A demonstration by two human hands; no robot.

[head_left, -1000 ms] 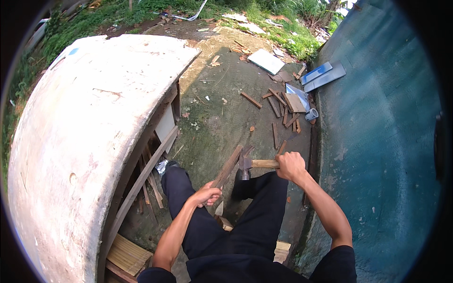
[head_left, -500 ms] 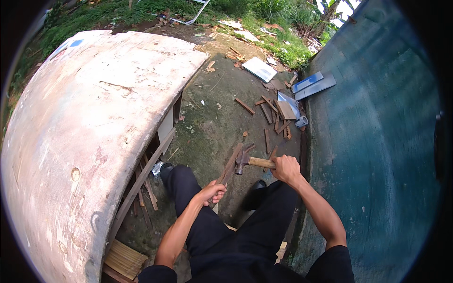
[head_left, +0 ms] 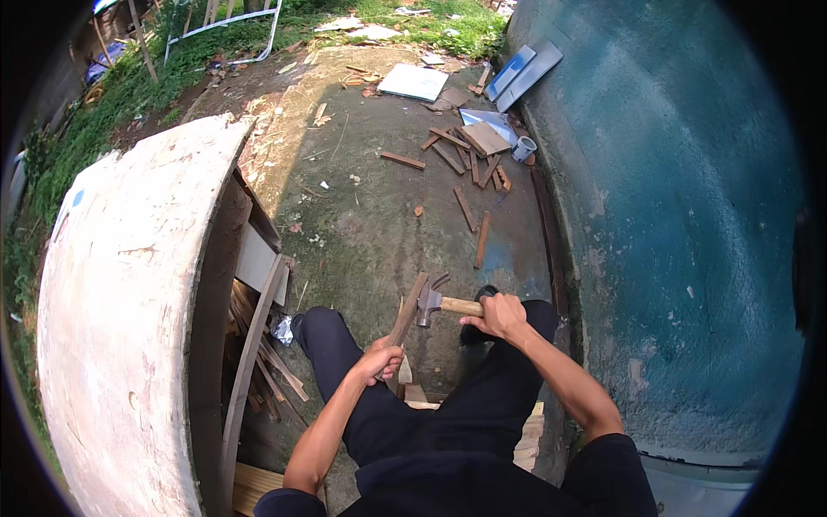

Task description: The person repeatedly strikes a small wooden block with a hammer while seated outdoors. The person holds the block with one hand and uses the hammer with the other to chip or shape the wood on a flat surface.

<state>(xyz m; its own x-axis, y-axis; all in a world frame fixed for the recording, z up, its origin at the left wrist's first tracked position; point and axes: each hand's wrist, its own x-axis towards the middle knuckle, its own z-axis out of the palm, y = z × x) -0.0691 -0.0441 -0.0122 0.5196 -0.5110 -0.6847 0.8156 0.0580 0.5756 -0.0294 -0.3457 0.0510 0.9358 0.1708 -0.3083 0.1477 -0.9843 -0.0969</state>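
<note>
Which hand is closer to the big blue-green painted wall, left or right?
Right. The right hand, holding a wooden-handled metal hammer, is left of the wall; the left hand, holding a brown wooden stick, is farther left.

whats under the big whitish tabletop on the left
Under the whitish tabletop, loose wooden strips show near its right edge, with a pale panel beyond them. Whatever lies farther in is covered by the top, so I can't tell.

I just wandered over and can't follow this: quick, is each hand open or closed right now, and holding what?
Left hand: closed, holding a wooden strip.
Right hand: closed, holding a claw hammer by its handle.
</note>
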